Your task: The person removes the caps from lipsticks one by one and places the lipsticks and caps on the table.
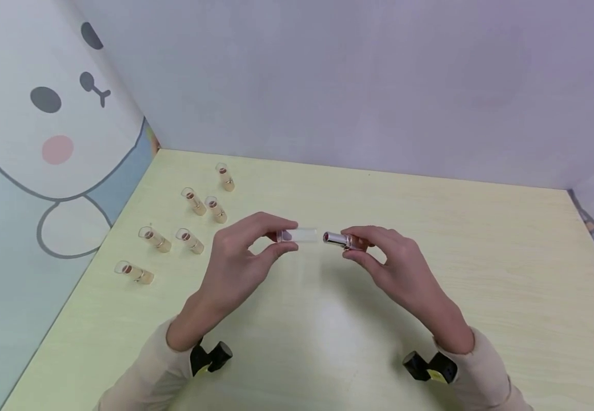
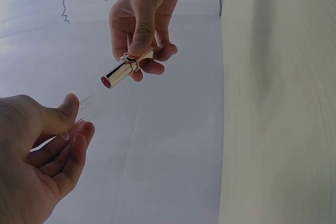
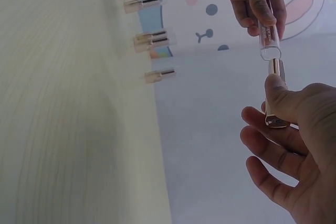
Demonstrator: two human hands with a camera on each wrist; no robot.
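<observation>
Above the table's middle my left hand point(image 1: 243, 257) pinches a clear lipstick cap point(image 1: 304, 234) between thumb and fingers, its open end facing right. Opposite it, my right hand point(image 1: 397, 262) grips a gold lipstick tube point(image 1: 335, 238) by its base, with thumb on one side and fingers on the other. The metal collar of the tube points at the cap, and a dark red tip shows inside it in the left wrist view. A small gap lies between cap and tube in the head view. Both are held in line, off the tabletop.
Several capped lipsticks point(image 1: 155, 239) stand in a loose group on the left of the pale wooden table point(image 1: 482, 297). A plain wall point(image 1: 353, 85) rises behind the table, and a cartoon-printed panel point(image 1: 19, 228) borders its left side.
</observation>
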